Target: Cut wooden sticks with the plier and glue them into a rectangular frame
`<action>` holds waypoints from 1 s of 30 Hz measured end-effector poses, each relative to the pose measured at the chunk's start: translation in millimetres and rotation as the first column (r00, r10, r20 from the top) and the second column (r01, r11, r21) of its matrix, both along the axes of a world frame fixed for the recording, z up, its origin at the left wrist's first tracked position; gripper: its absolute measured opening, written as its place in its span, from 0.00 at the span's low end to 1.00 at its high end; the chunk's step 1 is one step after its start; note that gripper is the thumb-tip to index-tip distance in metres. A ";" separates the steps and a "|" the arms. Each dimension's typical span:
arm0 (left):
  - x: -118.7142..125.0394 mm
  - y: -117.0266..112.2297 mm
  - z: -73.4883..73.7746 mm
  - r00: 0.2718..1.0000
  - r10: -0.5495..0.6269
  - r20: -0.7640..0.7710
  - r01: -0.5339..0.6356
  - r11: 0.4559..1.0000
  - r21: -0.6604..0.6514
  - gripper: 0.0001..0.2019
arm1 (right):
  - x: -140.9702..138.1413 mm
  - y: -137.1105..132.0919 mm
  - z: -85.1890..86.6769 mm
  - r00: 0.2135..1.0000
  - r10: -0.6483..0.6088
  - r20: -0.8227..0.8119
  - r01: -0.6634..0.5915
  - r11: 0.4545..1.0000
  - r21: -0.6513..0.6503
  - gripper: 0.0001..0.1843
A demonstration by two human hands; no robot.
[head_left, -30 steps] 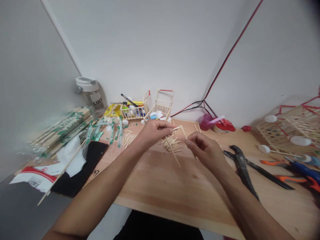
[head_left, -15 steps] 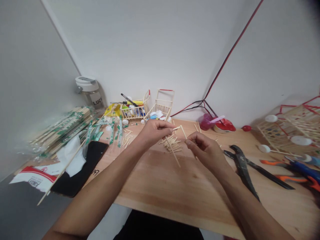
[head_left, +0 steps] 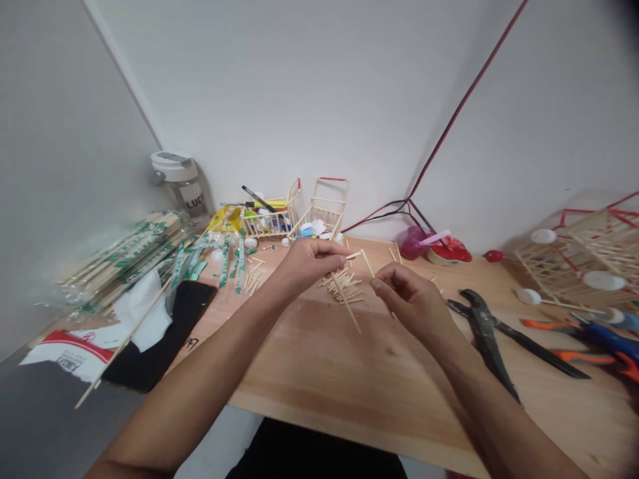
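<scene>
Above the wooden table, my left hand point(head_left: 308, 264) pinches a short wooden stick point(head_left: 354, 255) between thumb and fingers. A longer stick point(head_left: 352, 313) slants down from beneath the same hand toward the tabletop. My right hand point(head_left: 410, 296) is closed on another thin wooden stick point(head_left: 368, 264), whose upper end meets the tip of the short stick at an angle. Whether the two are joined I cannot tell. Just behind and below the hands lies a pile of cut stick pieces point(head_left: 344, 287).
Black-handled pliers point(head_left: 482, 326) and orange-handled tools point(head_left: 584, 356) lie right, near a stick model with white wheels point(head_left: 574, 259). Two small stick carts point(head_left: 267, 223) stand at the back. Left are packaged chopsticks point(head_left: 130, 253), a black phone point(head_left: 150, 359) and a bottle point(head_left: 177, 179). A red-filled bowl point(head_left: 449, 251) sits back right.
Almost nothing differs. Both hands keep the same grip, and the sticks still meet at the tip, with only a very slight shift in the view.
</scene>
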State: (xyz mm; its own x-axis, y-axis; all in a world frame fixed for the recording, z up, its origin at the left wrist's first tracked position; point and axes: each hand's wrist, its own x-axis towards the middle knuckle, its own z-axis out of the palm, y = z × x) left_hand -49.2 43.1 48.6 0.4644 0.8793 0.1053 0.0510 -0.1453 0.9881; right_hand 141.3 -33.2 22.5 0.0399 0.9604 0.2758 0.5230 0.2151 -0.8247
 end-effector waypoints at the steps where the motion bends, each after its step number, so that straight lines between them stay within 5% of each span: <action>1: 0.1 0.2 -0.2 1.000 0.001 -0.001 -0.001 1.000 -0.001 0.12 | 0.1 0.0 0.0 1.000 0.002 0.001 -0.002 1.000 0.001 0.13; 30: -0.7 0.1 -1.9 1.000 0.003 -0.005 -0.003 1.000 0.000 0.13 | -0.5 0.0 -1.4 0.998 -0.024 0.050 0.023 0.999 0.028 0.14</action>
